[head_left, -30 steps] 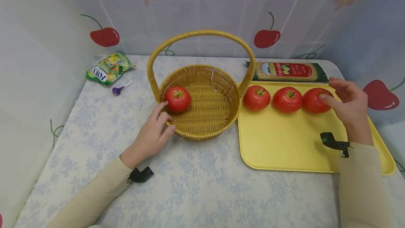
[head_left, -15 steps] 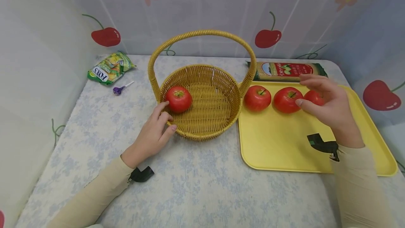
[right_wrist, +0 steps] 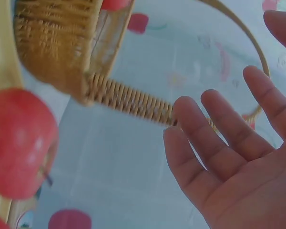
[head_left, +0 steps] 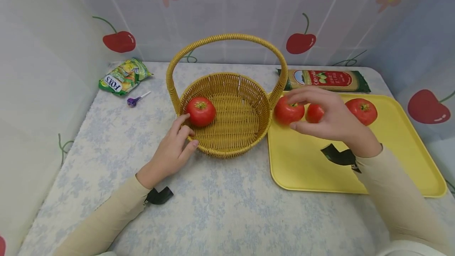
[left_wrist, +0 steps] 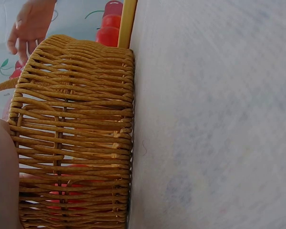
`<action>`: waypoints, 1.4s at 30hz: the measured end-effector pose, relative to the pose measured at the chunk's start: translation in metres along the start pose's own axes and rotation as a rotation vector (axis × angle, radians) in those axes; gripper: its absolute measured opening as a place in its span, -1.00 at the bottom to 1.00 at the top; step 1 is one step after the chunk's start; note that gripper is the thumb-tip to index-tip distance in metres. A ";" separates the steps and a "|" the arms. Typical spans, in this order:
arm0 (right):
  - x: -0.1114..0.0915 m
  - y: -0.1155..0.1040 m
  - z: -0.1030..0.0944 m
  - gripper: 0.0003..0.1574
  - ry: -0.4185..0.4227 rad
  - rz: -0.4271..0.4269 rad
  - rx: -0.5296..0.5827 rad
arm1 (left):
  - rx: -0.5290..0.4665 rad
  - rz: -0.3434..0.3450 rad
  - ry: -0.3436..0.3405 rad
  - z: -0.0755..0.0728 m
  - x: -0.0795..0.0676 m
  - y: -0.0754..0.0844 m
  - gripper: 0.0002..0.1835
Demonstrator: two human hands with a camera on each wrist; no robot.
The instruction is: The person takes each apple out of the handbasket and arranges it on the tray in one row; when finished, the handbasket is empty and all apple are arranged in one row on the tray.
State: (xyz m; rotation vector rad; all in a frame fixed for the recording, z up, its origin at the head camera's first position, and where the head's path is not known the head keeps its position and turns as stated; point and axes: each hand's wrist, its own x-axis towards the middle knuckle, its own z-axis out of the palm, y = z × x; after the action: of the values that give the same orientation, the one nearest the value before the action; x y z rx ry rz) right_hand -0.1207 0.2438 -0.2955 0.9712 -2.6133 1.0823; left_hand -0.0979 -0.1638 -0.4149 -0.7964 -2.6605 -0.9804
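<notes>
A wicker basket (head_left: 227, 154) with a tall arched handle stands mid-table, one red apple (head_left: 201, 112) lying inside at its left. My left hand (head_left: 170, 149) holds the basket's left front rim, fingers bent over it beside that apple. At the right, my right hand (head_left: 328, 117) hovers over the yellow tray (head_left: 320, 165), thumb and fingers spread apart and holding nothing. Its fingertips overlap the leftmost tray apple (head_left: 284, 112) in the head view. The hand partly covers the middle apple (head_left: 313, 113). A third apple (head_left: 362, 110) shows right of it. In the right wrist view the palm (right_wrist: 262, 186) is bare.
A long plastic pack (head_left: 325, 80) lies behind the tray. A green candy bag (head_left: 125, 76) and a purple lollipop (head_left: 133, 101) lie at the back left. Printed walls (head_left: 227, 11) close off the back and sides. The basket handle (head_left: 227, 36) arches high over the basket.
My right hand has moved left across the tray, from the rightmost apple to the leftmost one, its fingers spread. The rightmost apple is uncovered again. My left hand stays on the basket rim.
</notes>
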 end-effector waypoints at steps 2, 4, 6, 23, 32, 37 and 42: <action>0.012 -0.005 0.008 -0.39 -0.041 -0.046 0.005 | 0.001 0.001 0.001 0.000 0.000 0.000 -0.36; 0.024 -0.008 0.017 -0.43 -0.079 -0.106 0.012 | 0.001 0.002 0.002 0.000 -0.001 -0.001 -0.36; 0.036 -0.010 0.026 -0.47 -0.113 -0.170 0.021 | 0.001 0.001 0.003 0.001 -0.001 -0.001 -0.35; 0.125 -0.027 0.083 -0.45 -0.388 -0.040 0.139 | 0.006 -0.011 -0.015 0.000 -0.002 -0.002 -0.40; 0.159 -0.009 0.118 -0.46 -0.461 0.196 0.276 | 0.000 -0.016 -0.025 -0.001 -0.001 -0.001 -0.40; 0.170 0.001 0.131 -0.51 -0.501 0.210 0.342 | -0.007 -0.016 -0.024 -0.001 -0.001 -0.001 -0.37; 0.177 0.004 0.139 -0.57 -0.551 0.202 0.334 | -0.003 -0.018 -0.033 -0.001 -0.001 -0.001 -0.39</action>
State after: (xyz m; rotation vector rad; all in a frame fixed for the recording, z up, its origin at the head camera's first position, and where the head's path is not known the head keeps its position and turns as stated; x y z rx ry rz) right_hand -0.2465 0.0612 -0.3343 1.2423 -3.0796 1.5224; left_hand -0.0980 -0.1655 -0.4149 -0.7966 -2.6993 -0.9843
